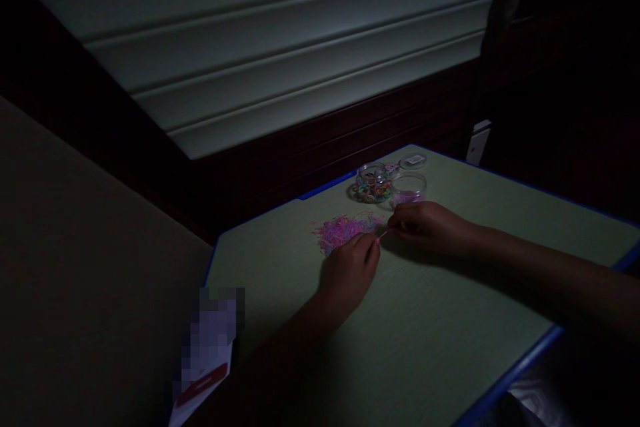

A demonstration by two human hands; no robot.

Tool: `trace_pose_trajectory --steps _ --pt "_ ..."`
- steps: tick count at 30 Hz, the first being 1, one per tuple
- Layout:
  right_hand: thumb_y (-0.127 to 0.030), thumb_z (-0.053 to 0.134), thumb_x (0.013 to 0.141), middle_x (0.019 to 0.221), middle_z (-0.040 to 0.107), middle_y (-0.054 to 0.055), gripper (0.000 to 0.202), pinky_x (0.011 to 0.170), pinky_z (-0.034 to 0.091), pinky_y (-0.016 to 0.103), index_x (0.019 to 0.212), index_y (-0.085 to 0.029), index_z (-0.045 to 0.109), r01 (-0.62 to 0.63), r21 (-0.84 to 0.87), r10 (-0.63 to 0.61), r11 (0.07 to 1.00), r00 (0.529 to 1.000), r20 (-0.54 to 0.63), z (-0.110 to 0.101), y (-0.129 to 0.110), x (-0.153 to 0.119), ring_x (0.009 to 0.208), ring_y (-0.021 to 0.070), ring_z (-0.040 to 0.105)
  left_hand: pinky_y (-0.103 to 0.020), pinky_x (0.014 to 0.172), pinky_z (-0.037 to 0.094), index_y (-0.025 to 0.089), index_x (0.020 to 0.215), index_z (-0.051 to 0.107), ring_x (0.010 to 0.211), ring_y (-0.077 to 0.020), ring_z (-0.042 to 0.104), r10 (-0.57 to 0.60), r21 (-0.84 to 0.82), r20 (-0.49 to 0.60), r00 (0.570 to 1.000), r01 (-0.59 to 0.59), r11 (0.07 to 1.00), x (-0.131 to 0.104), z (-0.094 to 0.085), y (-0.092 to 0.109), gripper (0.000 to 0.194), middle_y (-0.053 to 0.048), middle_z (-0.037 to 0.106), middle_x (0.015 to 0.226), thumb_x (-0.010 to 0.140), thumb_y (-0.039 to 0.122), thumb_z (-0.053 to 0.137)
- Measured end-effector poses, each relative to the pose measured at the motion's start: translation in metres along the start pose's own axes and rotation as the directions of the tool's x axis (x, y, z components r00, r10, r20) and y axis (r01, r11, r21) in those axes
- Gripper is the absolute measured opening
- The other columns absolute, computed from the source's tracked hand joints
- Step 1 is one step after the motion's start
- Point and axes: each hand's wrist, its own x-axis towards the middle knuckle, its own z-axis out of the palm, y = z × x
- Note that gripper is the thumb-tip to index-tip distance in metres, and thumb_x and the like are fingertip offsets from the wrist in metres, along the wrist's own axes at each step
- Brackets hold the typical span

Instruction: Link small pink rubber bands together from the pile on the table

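A small light-pink elastic band (384, 235) is stretched between my two hands, just above the table. My left hand (351, 271) pinches its near end, with thumb and forefinger pressed together. At the other end, the fingers of my right hand (424, 227) are closed on it. A loose pile of thin pink and purple elastic bands (340, 229) lies just behind and left of my left hand. Beyond my right hand stands an open clear jar (409, 184) with some pink bands inside, its lower part partly hidden by that hand.
Left of the open jar is another clear jar (373, 183) holding multicoloured bands. A clear lid (413, 161) with a label lies at the back. The pale green table (450, 320) has a blue edge. A wall rises behind, and a pixelated white object (210, 340) is at left.
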Motion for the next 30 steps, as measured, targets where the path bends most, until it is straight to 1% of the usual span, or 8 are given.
trace_pose_trajectory --steps 7,11,15,22,30 --pt "-0.021 0.045 0.08 0.075 0.058 0.005 0.019 0.056 0.033 0.021 0.088 -0.014 0.061 0.018 0.01 -0.018 1.0 1.0 0.0 -0.0006 -0.0002 -0.0009 0.061 0.0109 0.049 -0.021 0.061 0.037 0.02 0.087 0.055 0.067 -0.0104 0.051 -0.013 -0.03 -0.013 1.0 0.013 0.999 -0.0005 -0.0015 0.0023 0.021 -0.001 0.058 0.082 0.087 0.026 0.035" --pt "-0.02 0.045 0.08 0.075 0.058 0.006 0.019 0.058 0.034 0.022 0.089 -0.014 0.061 0.043 0.003 -0.043 0.999 0.999 -0.007 -0.0022 -0.0008 -0.0013 0.064 0.0114 0.05 -0.021 0.06 0.036 0.021 0.089 0.054 0.066 -0.0102 0.051 -0.031 -0.062 -0.022 0.999 0.03 0.998 -0.0002 -0.001 0.0029 0.019 0.001 0.058 0.082 0.086 0.028 0.036" --pt "-0.02 0.044 0.081 0.077 0.058 0.006 0.019 0.059 0.035 0.022 0.09 -0.014 0.06 0.055 -0.005 -0.055 0.998 0.998 0.007 -0.0026 0.0 -0.0018 0.066 0.0118 0.05 -0.021 0.062 0.037 0.022 0.09 0.053 0.068 -0.0107 0.051 -0.048 -0.085 -0.024 0.999 0.046 0.995 0.0002 -0.0006 0.0028 0.021 0.001 0.058 0.085 0.087 0.03 0.034" --pt "-0.022 0.044 0.082 0.077 0.058 0.007 0.02 0.06 0.036 0.022 0.09 -0.014 0.061 0.053 0.004 -0.053 0.999 0.999 0.0 -0.0022 0.001 -0.0015 0.067 0.012 0.052 -0.021 0.065 0.038 0.021 0.088 0.053 0.071 -0.011 0.052 -0.05 -0.085 -0.025 0.998 0.047 0.995 0.0008 -0.0017 0.0017 0.022 0.0 0.058 0.084 0.088 0.028 0.032" --pt "-0.022 0.044 0.082 0.078 0.058 0.006 0.02 0.061 0.036 0.023 0.09 -0.015 0.061 0.058 0.008 -0.058 0.998 0.998 -0.009 -0.001 0.0014 -0.0011 0.068 0.0122 0.053 -0.021 0.064 0.038 0.021 0.089 0.054 0.07 -0.011 0.052 -0.059 -0.073 -0.01 0.998 0.058 0.996 0.0009 -0.0024 0.0018 0.023 0.0 0.058 0.084 0.088 0.028 0.031"
